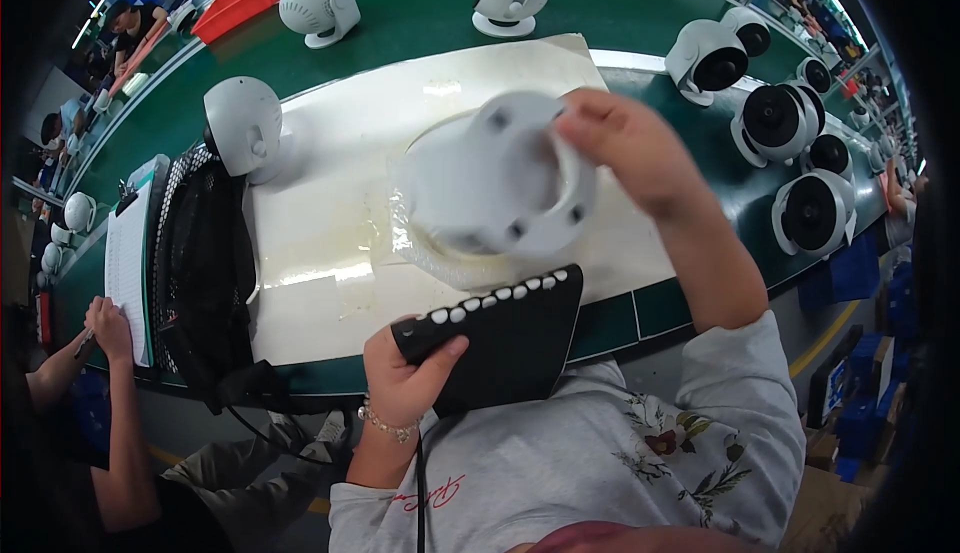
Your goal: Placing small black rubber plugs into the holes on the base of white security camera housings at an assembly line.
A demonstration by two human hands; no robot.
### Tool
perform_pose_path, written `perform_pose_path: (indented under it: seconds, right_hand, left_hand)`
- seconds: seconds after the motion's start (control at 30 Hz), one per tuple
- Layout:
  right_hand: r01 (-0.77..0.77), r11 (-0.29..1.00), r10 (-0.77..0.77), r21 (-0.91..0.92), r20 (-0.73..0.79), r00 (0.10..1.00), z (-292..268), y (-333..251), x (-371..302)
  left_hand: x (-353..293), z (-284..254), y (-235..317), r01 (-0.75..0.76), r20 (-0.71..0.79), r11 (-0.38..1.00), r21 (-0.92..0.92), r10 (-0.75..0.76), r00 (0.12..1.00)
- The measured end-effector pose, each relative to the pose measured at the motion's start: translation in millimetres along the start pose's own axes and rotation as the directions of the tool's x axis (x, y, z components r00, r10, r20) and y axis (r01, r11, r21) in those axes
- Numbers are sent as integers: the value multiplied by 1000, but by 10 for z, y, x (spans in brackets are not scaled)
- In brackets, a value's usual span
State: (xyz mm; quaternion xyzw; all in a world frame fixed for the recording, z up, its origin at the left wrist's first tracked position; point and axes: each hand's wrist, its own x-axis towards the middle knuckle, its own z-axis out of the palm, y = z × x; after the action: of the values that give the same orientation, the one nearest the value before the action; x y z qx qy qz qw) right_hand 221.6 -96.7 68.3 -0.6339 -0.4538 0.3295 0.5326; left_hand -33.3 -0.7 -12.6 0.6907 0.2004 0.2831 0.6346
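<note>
**At the middle of the green surface (420, 23): a white round part (470, 183) and a black panel (515, 353), one to each hand**

The white round part is over the pale sheet (310, 318), its face with several dark marks turned upward. The fingers of the right hand (630, 148) grasp its rim at the upper right. The fingers of the left hand (405, 368) clasp the black panel by its left corner, thumb on the face; a row of small white pieces (489, 302) lines the panel's upper edge.

The step in hand appears to be the positioning of the white part, which is blurred; whether it touches the clear film (402, 238) beneath cannot be told. The next move seems to call for a steady grasp on the rim and a level panel.

Containers: at the far upper left is a red tray (237, 5), its contents not discernible. Left of the sheet stands what looks like a black mesh bag (205, 273), its interior hidden. Below the surface at right are blue bins (845, 278), their contents too small to tell.
</note>
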Motion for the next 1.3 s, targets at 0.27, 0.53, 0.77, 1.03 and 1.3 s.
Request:
perform_pose_path:
  seconds: [0.27,0.53,0.77,1.03,1.3]
  right_hand:
    - [-198,467,-446,-862,-423,789,-1042,383,833]
    - [-532,189,-230,-825,-564,793,-1655,1468,1419]
    - [-339,426,-270,-839,-476,837,-1354,1114,1335]
    - [-180,263,-619,-948,-309,722,-1074,1470,1896]
    - [80,764,-486,-640,-489,724,-690,349,1597]
  left_hand:
    - [-13,-45,81,18,19,999,48,-19,1000]
    - [35,-75,160,25,124,994,104,-38,992]
    - [29,-156,179,100,209,976,194,-141,968]
    - [76,-92,164,56,158,990,127,-76,984]
    - [94,-55,247,116,148,985,126,-134,980]
